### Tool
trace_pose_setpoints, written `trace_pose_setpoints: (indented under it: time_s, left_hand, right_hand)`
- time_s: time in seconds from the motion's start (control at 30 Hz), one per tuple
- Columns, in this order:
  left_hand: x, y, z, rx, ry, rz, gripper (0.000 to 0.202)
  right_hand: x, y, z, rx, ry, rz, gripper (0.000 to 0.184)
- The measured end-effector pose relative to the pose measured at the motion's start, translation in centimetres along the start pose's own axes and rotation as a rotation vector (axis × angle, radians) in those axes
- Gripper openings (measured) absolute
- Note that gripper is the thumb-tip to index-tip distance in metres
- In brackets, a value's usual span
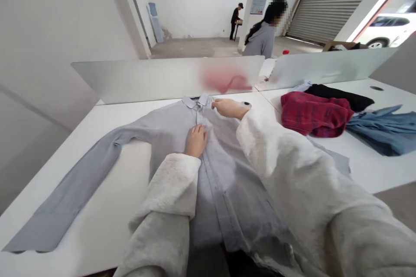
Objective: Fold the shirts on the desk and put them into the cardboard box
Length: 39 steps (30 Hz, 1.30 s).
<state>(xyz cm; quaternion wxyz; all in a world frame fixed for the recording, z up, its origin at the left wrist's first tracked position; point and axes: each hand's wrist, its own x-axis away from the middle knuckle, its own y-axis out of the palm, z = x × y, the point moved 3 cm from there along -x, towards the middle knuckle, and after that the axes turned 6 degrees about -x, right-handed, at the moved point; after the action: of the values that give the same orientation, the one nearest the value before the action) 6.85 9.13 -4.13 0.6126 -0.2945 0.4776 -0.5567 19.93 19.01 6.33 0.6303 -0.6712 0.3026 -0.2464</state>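
The grey shirt (pixel 221 181) is thin, matt woven cloth on a smooth white tabletop (pixel 107 233). Behind it stands a glossy frosted panel (pixel 156 80). The red plaid garment (pixel 315 112) looks brushed and soft, the blue garment (pixel 380 132) like denim, and the sleeves (pixel 292 181) fuzzy white fleece.

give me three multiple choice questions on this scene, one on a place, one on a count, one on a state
1. Where is the right hand?
a) on the red plaid shirt
b) over the grey shirt near its collar
c) on the frosted partition

2. How many people stand beyond the partition?
a) none
b) one
c) two

3. What state is the grey shirt in?
a) spread flat, front up
b) balled up
c) hanging

Answers:
1. b, the hand is over the shirt's chest beside the collar.
2. c, a person in grey stands nearer and a person in black farther back.
3. a, the shirt lies open on the table with one sleeve stretched out.
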Motion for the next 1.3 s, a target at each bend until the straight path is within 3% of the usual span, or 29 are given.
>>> trace_pose_setpoints:
  time_s: [0.17,0.37,0.57,0.77,0.97,1.1,1.3]
  left_hand:
    - [-0.1,0.3,-1.0,0.101,-0.057,0.035,0.043]
    - [-0.7,0.2,-1.4,0.191,-0.088,-0.029,0.034]
    - [-0.9,-1.0,-1.8,0.327,-0.112,-0.109,0.028]
    - [-1.1,-0.9,-1.8,0.475,-0.079,-0.248,0.026]
    - [-1.4,-0.3,-2.2,0.464,-0.073,-0.258,0.026]
    - [-1.4,-0.2,-2.2,0.463,-0.089,-0.271,0.027]
    - [-1.1,0.6,-2.6,0.609,-0.114,-0.371,0.029]
  right_hand:
    - [-8.5,4.3,0.1,-0.025,-0.059,0.004,0.044]
    - [-13.4,7.7,2.5,-0.071,-0.032,0.019,0.05]
    - [-14.7,8.7,4.9,-0.123,0.068,0.02,0.03]
    - [-15.8,8.7,4.7,-0.195,0.108,-0.081,0.029]
    - [-17.4,9.2,4.6,-0.231,0.157,-0.185,0.025]
    - [-18.0,9.7,4.7,-0.238,0.176,-0.141,0.027]
    - [-18.1,10.5,4.5,-0.265,0.198,0.047,0.019]
